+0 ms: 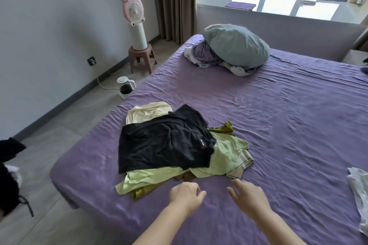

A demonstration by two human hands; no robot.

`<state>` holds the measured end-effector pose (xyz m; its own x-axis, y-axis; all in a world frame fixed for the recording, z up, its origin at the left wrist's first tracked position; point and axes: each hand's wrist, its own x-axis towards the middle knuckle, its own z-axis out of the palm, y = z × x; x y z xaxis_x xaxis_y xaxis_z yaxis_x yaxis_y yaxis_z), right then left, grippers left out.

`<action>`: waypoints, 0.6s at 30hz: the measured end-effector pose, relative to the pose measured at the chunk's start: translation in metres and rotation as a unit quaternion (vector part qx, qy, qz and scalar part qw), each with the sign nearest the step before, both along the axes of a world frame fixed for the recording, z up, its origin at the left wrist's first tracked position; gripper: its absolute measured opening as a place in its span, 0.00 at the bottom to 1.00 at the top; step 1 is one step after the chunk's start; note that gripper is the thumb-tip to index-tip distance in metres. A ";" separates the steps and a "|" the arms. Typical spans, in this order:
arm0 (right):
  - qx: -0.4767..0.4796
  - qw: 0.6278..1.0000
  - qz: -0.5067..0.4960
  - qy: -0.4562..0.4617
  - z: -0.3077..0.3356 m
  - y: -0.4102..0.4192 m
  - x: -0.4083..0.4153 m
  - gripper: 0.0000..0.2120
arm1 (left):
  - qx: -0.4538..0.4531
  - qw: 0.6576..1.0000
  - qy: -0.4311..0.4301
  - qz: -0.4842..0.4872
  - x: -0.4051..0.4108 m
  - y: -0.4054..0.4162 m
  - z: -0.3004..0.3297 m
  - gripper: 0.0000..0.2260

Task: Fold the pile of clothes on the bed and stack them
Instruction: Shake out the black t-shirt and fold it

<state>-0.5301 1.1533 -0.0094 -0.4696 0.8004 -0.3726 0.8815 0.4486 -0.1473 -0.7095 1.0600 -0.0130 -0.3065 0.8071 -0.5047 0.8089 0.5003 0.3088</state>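
Purple bed point(278, 125): clothes pile point(179, 145) rumpled, black shirt point(163, 145) topmost.

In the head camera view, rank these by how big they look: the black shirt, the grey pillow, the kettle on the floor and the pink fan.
1. black shirt, largest
2. grey pillow, somewhat smaller, but it lies farther away, so true size is unsure
3. pink fan with its white stand
4. kettle, smallest
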 end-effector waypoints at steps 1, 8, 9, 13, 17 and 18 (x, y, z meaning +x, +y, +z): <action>-0.002 1.000 -0.011 -0.001 -0.001 0.010 -0.013 0.14 | 0.000 1.000 -0.006 -0.002 -0.016 0.011 -0.002 0.18; -0.067 0.994 -0.081 -0.008 -0.014 0.060 -0.070 0.17 | -0.011 0.998 -0.060 0.013 -0.099 0.085 -0.026 0.13; -0.083 0.992 -0.095 -0.003 -0.017 0.066 -0.075 0.17 | -0.013 0.997 -0.073 0.017 -0.104 0.096 -0.029 0.12; -0.162 0.969 -0.170 0.072 -0.028 0.093 -0.090 0.18 | -0.015 0.991 -0.130 0.028 -0.107 0.141 -0.041 0.12; -0.188 0.942 -0.251 0.124 -0.042 0.117 -0.099 0.17 | -0.012 0.987 -0.157 0.032 -0.097 0.183 -0.058 0.12; -0.188 0.938 -0.260 0.132 -0.047 0.122 -0.101 0.17 | -0.012 0.987 -0.155 0.033 -0.093 0.192 -0.063 0.13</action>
